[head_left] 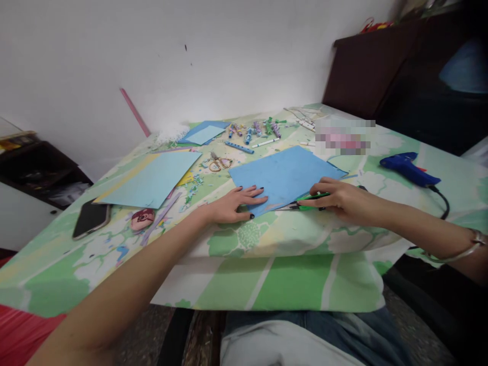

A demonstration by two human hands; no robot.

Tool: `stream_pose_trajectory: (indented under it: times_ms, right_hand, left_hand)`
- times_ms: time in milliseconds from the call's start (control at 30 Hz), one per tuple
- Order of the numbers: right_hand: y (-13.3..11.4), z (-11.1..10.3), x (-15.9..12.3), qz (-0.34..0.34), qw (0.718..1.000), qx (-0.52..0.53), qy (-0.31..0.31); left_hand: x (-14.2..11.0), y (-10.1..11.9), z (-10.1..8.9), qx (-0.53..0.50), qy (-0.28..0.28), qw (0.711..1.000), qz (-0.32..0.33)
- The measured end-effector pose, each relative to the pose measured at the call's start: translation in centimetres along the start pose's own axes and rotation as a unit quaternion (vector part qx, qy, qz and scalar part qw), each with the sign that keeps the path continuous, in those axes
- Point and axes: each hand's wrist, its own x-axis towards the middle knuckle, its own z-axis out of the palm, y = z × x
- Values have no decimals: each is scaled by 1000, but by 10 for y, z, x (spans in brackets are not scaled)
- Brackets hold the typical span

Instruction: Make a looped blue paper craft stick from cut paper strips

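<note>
A blue sheet of paper [284,173] lies at the front of the table. My left hand [234,204] rests flat on its left corner, fingers spread. At the sheet's front edge, my right hand [337,200] is closed around a green utility knife [310,202], whose tip points left along that edge. Part of the knife is hidden by my fingers. Beyond my left hand lie gold-handled scissors [220,162].
Light blue paper [152,178], a phone [91,218] and a pink round case [143,219] lie to the left. A blue glue gun [409,169] with a black cord is on the right. Rolled paper pieces [257,129] and paper scraps [193,190] are farther back.
</note>
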Motion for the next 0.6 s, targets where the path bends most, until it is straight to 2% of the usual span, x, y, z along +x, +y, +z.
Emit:
stream_pose_trajectory:
  times_ms: [300,600]
  right_hand:
    - [-3,6,7,-13,1000,-19,7]
    - [0,3,1,-9,1000,-12,1]
  left_hand:
    - [1,-3,1,-1,-1,1000,4]
    - [1,-3,1,1,3,1000,9]
